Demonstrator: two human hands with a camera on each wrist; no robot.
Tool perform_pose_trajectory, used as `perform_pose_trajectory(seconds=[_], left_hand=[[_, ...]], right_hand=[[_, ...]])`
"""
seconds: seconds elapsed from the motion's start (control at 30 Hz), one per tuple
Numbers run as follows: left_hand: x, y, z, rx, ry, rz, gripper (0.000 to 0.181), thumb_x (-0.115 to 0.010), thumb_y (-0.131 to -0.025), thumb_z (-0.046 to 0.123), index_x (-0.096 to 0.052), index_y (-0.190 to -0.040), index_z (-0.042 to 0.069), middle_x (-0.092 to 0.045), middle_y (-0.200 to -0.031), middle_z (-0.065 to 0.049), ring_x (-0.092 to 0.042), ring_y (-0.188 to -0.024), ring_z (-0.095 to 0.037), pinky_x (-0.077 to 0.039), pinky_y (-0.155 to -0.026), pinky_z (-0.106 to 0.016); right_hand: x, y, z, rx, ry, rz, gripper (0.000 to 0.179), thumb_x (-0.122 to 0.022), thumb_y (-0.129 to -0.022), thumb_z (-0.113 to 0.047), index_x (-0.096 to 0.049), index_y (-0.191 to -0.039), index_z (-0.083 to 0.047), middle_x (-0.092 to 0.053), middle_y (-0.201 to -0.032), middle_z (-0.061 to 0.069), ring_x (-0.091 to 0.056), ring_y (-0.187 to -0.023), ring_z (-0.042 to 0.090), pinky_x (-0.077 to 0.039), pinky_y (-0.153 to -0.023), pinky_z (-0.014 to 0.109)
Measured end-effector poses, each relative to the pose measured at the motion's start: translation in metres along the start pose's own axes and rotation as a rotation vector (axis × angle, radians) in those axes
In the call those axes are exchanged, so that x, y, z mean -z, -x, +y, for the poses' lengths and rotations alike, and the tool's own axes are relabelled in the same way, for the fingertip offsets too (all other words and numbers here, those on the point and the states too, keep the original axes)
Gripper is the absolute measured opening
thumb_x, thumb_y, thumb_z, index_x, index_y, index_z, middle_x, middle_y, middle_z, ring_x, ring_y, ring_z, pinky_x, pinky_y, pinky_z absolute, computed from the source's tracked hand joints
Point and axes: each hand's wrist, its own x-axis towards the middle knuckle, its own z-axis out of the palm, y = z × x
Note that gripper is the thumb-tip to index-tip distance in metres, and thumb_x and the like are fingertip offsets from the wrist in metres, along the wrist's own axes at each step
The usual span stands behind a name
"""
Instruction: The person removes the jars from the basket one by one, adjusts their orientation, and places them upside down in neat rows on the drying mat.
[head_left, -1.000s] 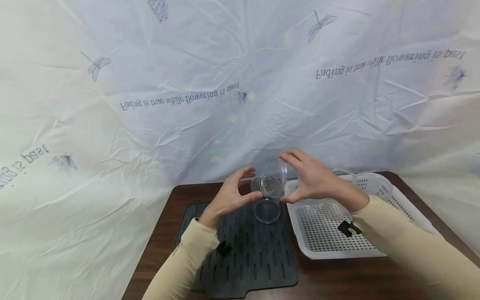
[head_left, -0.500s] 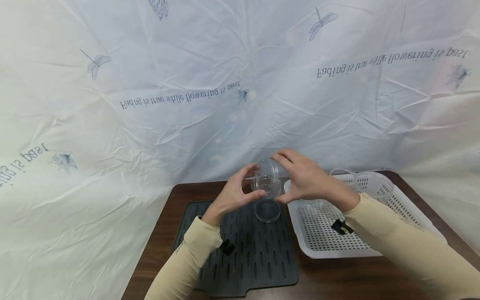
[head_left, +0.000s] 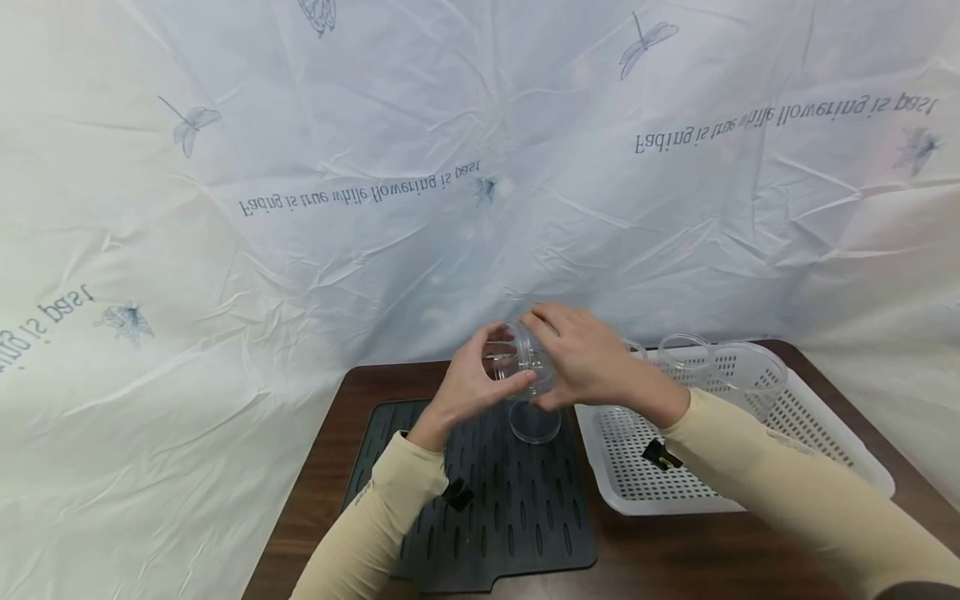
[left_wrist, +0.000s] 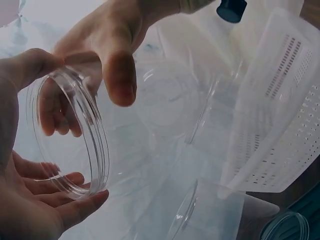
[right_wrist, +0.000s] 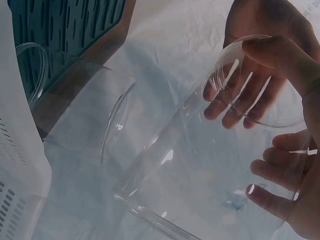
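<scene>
In the head view a clear round plastic jar (head_left: 522, 350) is tilted on its side between my two hands. My left hand (head_left: 474, 382) grips it from the left; in the left wrist view the thumb and fingers curl round its ridged rim (left_wrist: 98, 145). From the right my right hand (head_left: 588, 357) holds the same piece, thumb low and fingers high. Seen through the clear plastic in the right wrist view are left-hand fingers. Below the hands a second clear round container (head_left: 534, 423) stands on the dark mat (head_left: 480, 533). Transparency hides whether the held piece includes a separate lid.
A white perforated basket (head_left: 652, 507) stands to the right, with several clear round containers inside, one (head_left: 750, 367) near the back. Behind the brown table (head_left: 637, 567) hangs a pale printed sheet (head_left: 420, 275).
The right hand has moved left with the jar and closed in on the left hand. The left hand's fingers now wrap the jar's near end. The container on the mat has not moved.
</scene>
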Motion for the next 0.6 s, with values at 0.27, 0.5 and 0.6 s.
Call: perform_pose_trajectory(seconds=[0.27,0.5,0.6], left_hand=[[0.003,0.000,0.000,-0.046,0.004,0.061,0.071,-0.075,-0.085,0.028,-0.041,-0.145,0.008,-0.052,-0.135,-0.013,-0.060,-0.117,-0.030,-0.052,-0.097,-0.046],[0.007,0.001,-0.002,-0.066,-0.009,0.089,0.079,-0.075,-0.084,0.040,-0.038,-0.147,0.008,-0.050,-0.138,-0.010,-0.058,-0.120,-0.028,-0.051,-0.099,-0.040],[0.009,0.002,-0.003,-0.065,-0.014,0.089,0.086,-0.073,-0.083,0.049,-0.037,-0.148,0.005,-0.048,-0.139,-0.012,-0.058,-0.121,-0.029,-0.051,-0.100,-0.042]], right_hand=[[0.001,-0.005,-0.002,0.011,0.020,-0.003,0.117,-0.082,-0.053,-0.071,-0.046,-0.140,-0.001,-0.051,-0.134,0.020,-0.054,-0.119,0.036,-0.053,-0.088,0.052],[0.021,-0.007,0.010,-0.084,-0.200,-0.054,0.136,-0.074,-0.056,-0.080,-0.018,-0.156,-0.007,-0.032,-0.153,0.021,-0.040,-0.136,0.038,-0.047,-0.100,0.052],[0.028,-0.006,0.018,-0.140,-0.324,-0.047,0.130,-0.080,-0.060,-0.072,-0.017,-0.157,-0.012,-0.027,-0.156,0.017,-0.035,-0.140,0.036,-0.044,-0.103,0.055]])
